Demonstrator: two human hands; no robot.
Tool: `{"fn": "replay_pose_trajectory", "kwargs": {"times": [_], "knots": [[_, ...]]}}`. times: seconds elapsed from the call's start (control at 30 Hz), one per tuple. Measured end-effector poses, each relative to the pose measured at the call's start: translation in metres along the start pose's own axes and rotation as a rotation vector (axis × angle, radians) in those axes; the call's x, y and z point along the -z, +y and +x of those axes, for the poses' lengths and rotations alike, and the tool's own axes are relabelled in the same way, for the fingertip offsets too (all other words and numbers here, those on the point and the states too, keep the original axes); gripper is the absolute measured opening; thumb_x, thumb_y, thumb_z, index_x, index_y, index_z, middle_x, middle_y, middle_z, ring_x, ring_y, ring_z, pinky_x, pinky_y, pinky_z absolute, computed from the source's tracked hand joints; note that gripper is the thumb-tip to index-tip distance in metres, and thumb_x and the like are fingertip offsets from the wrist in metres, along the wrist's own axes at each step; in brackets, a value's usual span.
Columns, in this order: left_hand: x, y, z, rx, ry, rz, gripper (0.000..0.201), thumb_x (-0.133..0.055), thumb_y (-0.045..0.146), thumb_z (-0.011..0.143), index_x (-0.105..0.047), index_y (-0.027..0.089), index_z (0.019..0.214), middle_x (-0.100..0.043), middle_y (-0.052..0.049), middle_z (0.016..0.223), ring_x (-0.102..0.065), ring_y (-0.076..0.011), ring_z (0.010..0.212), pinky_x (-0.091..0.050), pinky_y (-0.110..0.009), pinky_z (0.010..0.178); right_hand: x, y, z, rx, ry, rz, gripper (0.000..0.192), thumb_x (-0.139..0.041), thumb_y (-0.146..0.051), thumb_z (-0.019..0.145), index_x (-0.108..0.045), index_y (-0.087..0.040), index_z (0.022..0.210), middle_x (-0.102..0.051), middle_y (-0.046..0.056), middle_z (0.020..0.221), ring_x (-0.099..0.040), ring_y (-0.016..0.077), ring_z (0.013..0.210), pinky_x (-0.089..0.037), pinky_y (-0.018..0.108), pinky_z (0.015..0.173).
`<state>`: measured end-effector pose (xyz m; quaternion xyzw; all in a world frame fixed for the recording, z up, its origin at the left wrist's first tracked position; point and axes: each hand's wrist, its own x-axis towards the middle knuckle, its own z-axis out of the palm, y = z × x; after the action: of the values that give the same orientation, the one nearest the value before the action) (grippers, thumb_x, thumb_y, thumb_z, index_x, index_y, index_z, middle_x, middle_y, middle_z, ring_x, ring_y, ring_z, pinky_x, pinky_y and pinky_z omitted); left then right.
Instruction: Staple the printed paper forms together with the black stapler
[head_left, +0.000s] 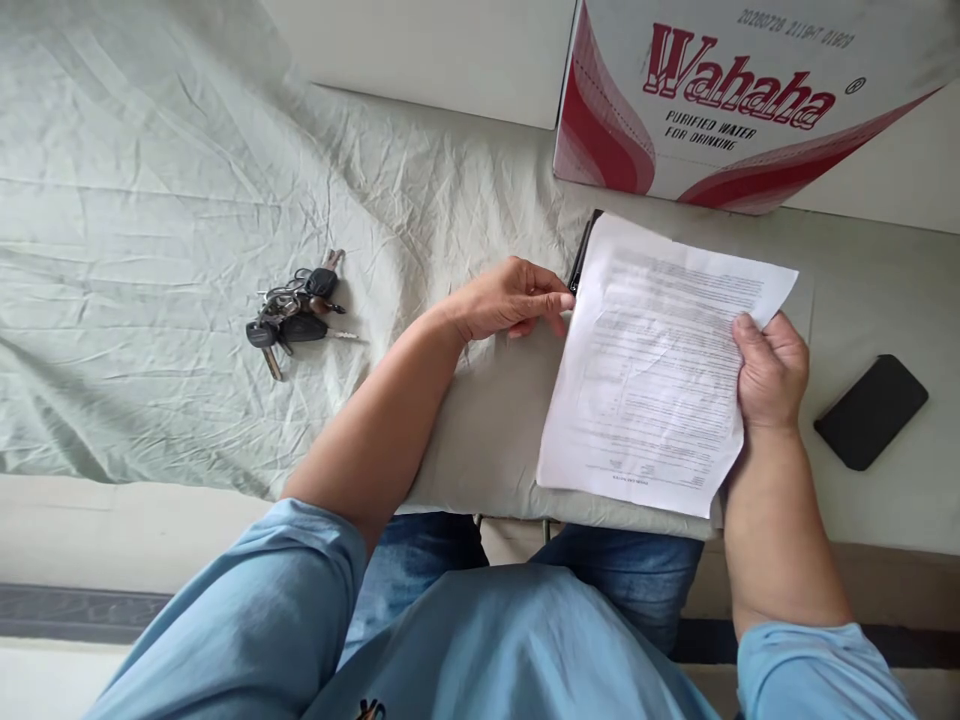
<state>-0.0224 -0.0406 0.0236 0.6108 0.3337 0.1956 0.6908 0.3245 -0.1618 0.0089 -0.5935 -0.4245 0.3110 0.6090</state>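
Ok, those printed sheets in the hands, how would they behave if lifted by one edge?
The sheets look thin, so probably floppy: they already curve where the right hand grips the edge. Likely light. Whether they are fastened can't be seen, so they might fan apart; the left hand touches the other edge.

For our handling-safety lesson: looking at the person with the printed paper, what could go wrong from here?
1. The right hand pinches the printed paper only at one edge; it may crease or slip.
2. The left hand touches a dark object mostly hidden under the sheet; it could get knocked.
3. The black phone lies near the right forearm, which might nudge it.
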Motion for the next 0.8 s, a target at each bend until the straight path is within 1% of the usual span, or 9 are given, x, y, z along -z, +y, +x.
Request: {"fn": "replay_pose_trajectory", "kwargs": {"times": [0.13,0.2,0.27,0.3,0.37,0.43,0.5,0.63,0.8], "knots": [[0.006,0.000,-0.001,-0.021,0.087,-0.057,0.068,-0.100,0.078,0.087,-0.078,0.014,0.092,-0.082,-0.008,0.083,-0.047,-0.0032,0.047,-0.030,-0.023,0.044,-0.001,-0.009,-0.008,-0.136,-0.169,-0.047,0.045,-0.102,-0.061,0.087,-0.090,-0.025,0.112,-0.095,0.009,0.116,-0.090,0.0309,0.112,-0.070,0.051,0.117],[0.008,0.001,-0.002,-0.015,0.123,-0.088,0.071,-0.097,0.083,0.087,-0.079,0.014,0.093,-0.074,-0.004,0.073,-0.046,-0.0039,0.047,-0.028,-0.023,0.043,0.001,-0.010,-0.009,-0.224,-0.237,-0.057,0.046,-0.103,-0.063,0.087,-0.090,-0.026,0.112,-0.095,0.009,0.113,-0.091,0.0308,0.110,-0.074,0.049,0.109],[0.008,0.004,-0.003,-0.001,0.128,-0.084,0.071,-0.095,0.082,0.090,-0.083,0.013,0.100,-0.064,0.001,0.064,-0.045,-0.0049,0.046,-0.026,-0.024,0.043,0.004,-0.008,-0.008,-0.290,-0.287,-0.068,0.048,-0.104,-0.065,0.085,-0.090,-0.028,0.111,-0.095,0.007,0.108,-0.092,0.0311,0.106,-0.077,0.048,0.098],[0.007,0.005,-0.003,0.014,0.122,-0.062,0.067,-0.097,0.078,0.091,-0.084,0.013,0.103,-0.060,0.003,0.061,-0.044,-0.0051,0.046,-0.025,-0.024,0.043,0.005,-0.006,-0.008,-0.305,-0.304,-0.080,0.049,-0.105,-0.067,0.084,-0.090,-0.028,0.109,-0.095,0.006,0.105,-0.092,0.0313,0.102,-0.077,0.047,0.091],[0.005,0.007,-0.002,0.061,0.122,0.003,0.047,-0.103,0.057,0.092,-0.085,0.014,0.101,-0.056,0.005,0.059,-0.044,-0.0050,0.045,-0.025,-0.024,0.044,0.009,0.000,-0.006,-0.301,-0.324,-0.126,0.050,-0.104,-0.071,0.083,-0.089,-0.029,0.106,-0.093,0.004,0.098,-0.091,0.0312,0.092,-0.076,0.046,0.080],[0.000,0.008,0.000,0.118,0.155,0.070,0.025,-0.103,0.030,0.090,-0.083,0.016,0.093,-0.060,0.004,0.062,-0.044,-0.0047,0.046,-0.030,-0.023,0.047,0.011,0.007,-0.006,-0.268,-0.323,-0.194,0.048,-0.102,-0.073,0.085,-0.089,-0.030,0.102,-0.092,0.003,0.094,-0.089,0.0302,0.084,-0.074,0.045,0.072],[-0.008,0.008,0.004,0.162,0.223,0.122,0.016,-0.094,0.012,0.090,-0.079,0.017,0.087,-0.064,0.003,0.065,-0.046,-0.0053,0.048,-0.034,-0.024,0.050,0.013,0.013,-0.006,-0.231,-0.298,-0.258,0.042,-0.100,-0.070,0.089,-0.088,-0.031,0.100,-0.092,0.002,0.093,-0.087,0.0294,0.081,-0.072,0.044,0.070],[-0.024,0.005,0.012,0.107,0.416,0.214,0.020,-0.079,0.004,0.092,-0.072,0.019,0.082,-0.066,0.004,0.067,-0.053,-0.0089,0.057,-0.039,-0.027,0.058,0.015,0.022,-0.006,-0.199,-0.253,-0.318,0.032,-0.097,-0.063,0.092,-0.086,-0.033,0.096,-0.092,0.000,0.094,-0.087,0.0305,0.082,-0.072,0.046,0.070],[-0.038,-0.004,0.017,0.050,0.612,0.341,0.019,-0.072,0.004,0.094,-0.069,0.021,0.086,-0.073,0.002,0.075,-0.065,-0.0140,0.073,-0.046,-0.031,0.072,0.012,0.023,-0.004,-0.221,-0.227,-0.330,0.031,-0.097,-0.062,0.091,-0.084,-0.034,0.092,-0.091,0.001,0.093,-0.085,0.0317,0.080,-0.071,0.048,0.070]]}}
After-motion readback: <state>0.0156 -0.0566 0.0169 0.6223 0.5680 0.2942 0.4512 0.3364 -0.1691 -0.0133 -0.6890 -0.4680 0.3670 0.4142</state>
